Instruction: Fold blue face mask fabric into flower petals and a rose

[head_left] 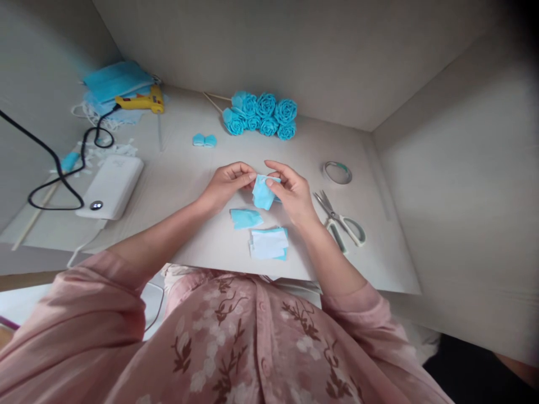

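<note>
A light-blue piece of mask fabric (263,193) hangs between my two hands, above the middle of the table. My left hand (231,180) pinches its upper left corner between thumb and fingers. On the other side, my right hand (289,186) grips the upper right edge, thumb in front and the index finger raised. Just below lies a single blue fabric piece (245,218). Nearer the table's front edge is a small stack of white and blue fabric pieces (269,243).
Scissors (334,216) and a tape roll (337,173) lie at right. Blue fabric roses (265,115) sit at the back, near a bow-shaped blue piece (204,140). Left are a yellow glue gun (141,102), face masks (115,80), a white power bank (112,187) and a stick (37,213).
</note>
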`<state>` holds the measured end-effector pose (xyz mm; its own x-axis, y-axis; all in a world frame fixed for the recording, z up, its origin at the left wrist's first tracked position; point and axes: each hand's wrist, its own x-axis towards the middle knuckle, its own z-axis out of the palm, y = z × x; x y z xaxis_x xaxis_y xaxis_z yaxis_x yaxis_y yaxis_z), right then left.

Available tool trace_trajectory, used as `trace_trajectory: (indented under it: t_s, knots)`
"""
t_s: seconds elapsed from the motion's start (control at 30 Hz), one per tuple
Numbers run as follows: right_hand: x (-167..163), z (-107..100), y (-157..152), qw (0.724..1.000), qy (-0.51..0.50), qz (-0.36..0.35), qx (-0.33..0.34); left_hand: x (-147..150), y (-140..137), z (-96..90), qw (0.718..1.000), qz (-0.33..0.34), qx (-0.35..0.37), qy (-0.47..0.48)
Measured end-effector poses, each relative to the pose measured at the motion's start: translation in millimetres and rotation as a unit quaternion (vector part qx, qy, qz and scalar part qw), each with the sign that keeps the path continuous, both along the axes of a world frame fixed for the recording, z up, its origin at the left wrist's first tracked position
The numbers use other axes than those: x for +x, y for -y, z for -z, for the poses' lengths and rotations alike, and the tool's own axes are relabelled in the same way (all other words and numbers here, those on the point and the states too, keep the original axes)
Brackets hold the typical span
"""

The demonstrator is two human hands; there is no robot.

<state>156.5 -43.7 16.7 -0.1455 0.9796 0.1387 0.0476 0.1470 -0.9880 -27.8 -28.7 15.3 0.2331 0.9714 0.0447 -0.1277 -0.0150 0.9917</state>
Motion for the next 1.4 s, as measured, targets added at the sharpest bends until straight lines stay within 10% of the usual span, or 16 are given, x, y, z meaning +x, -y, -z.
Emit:
trace_trajectory:
  t_s: [1.4]
  knots:
    - [-3.4, -1.9, 0.6, 0.999, 0.032, -0.033, 0.019, 2.5, 7.3, -7.7, 0.991, -0.003, 0.083, -0.104]
